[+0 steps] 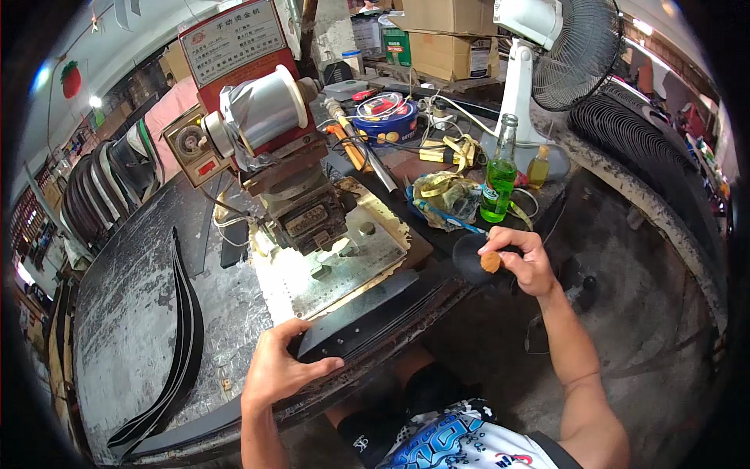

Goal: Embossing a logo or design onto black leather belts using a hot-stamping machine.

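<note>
My left hand [285,363] grips the near end of a stack of flat black strips [359,316] at the bench's front edge, thumb and fingers around it. My right hand [519,262] pinches a small tan, roundish piece [491,262] above a dark round pad or dish [467,258]; a thin blue stick [461,224] reaches toward its fingers, its end hidden. A stamping machine [308,219] with a silver foil roll [262,109] stands beyond my hands, over a lit metal plate [367,250].
Curved black strips [183,328] lie on the bench [125,336] at left. Behind my right hand are a green bottle [496,191], small yellow bottle [537,168], cables, blue tin [385,125] and white fan [516,86]. Stacked curved pieces [625,137] are at right.
</note>
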Demonstrator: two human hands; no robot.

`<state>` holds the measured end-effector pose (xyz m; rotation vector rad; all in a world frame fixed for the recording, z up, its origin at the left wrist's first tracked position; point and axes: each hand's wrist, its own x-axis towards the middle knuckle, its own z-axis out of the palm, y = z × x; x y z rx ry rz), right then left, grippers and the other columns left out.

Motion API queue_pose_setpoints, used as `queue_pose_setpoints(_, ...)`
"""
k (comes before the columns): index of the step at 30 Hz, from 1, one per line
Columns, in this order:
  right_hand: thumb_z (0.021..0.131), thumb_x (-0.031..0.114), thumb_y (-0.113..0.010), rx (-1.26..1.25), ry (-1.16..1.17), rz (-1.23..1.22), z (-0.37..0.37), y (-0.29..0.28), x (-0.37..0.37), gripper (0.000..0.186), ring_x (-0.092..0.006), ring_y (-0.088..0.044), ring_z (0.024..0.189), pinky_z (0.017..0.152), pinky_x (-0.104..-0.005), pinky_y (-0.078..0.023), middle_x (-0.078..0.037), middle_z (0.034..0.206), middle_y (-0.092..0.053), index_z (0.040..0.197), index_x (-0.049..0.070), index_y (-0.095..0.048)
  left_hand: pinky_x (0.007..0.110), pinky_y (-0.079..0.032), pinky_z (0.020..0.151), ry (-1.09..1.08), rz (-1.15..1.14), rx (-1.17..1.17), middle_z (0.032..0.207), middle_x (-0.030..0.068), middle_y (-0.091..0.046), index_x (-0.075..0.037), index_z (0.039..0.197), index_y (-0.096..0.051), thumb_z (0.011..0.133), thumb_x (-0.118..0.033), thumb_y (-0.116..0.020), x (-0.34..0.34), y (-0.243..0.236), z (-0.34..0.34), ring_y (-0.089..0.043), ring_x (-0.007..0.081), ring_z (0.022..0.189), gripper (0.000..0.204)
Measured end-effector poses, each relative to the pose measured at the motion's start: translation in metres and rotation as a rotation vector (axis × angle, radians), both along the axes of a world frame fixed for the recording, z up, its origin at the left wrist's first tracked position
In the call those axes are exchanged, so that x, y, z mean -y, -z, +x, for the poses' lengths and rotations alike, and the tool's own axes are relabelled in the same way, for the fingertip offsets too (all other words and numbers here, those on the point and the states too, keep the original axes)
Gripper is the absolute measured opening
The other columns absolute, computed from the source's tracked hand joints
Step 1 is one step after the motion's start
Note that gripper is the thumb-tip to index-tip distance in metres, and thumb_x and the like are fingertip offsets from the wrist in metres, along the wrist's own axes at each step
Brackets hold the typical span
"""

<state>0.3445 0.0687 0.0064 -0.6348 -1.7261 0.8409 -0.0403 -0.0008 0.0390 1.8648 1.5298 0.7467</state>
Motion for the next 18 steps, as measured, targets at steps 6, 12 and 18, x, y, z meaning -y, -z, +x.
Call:
queue_pose_setpoints(6, 0.085, 0.000, -0.053, 0.007, -0.096, -0.040, -0.016, 0.011, -0.009, 0.022, -0.0134, -0.057, 0.083, 0.078, -0.0277, -0.045, -0.007, 0.089, -0.065, 0.100, -0.002, -0.070, 0.028, -0.052, 0.081, 0.013, -0.095, 0.113, 0.090, 0.0079, -0.071, 0.004, 0.101, -0.068, 0.064, -0.015, -0.093, 0.013, 0.005, -0.019, -0.064, 0.0104, 0.086, 0.049)
queue_pose_setpoints(12, 0.083, 0.001, -0.054, 0.026, -0.058, -0.084, -0.020, 0.016, -0.023, 0.022, -0.0136, -0.062, 0.087, 0.082, -0.0279, -0.048, -0.008, 0.093, -0.069, 0.098, -0.001, -0.070, 0.033, -0.051, 0.077, -0.028, 0.143, 0.055, 0.092, 0.0123, -0.067, 0.001, 0.100, -0.063, 0.063, -0.018, -0.093, 0.016, 0.025, -0.013, -0.065, 0.0228, 0.082, 0.052)
queue_pose_setpoints(18, 0.081, -0.006, -0.062, 0.222, -0.082, 0.093, -0.044, 0.009, -0.032, 0.019, -0.0204, -0.065, 0.082, 0.075, -0.0313, -0.050, -0.008, 0.085, -0.066, 0.097, 0.002, -0.070, 0.040, -0.047, 0.068, -0.140, 0.282, -0.068, 0.082, 0.0153, -0.062, 0.000, 0.092, -0.058, 0.066, -0.013, -0.089, 0.017, 0.041, 0.009, -0.059, 0.0345, 0.072, 0.043)
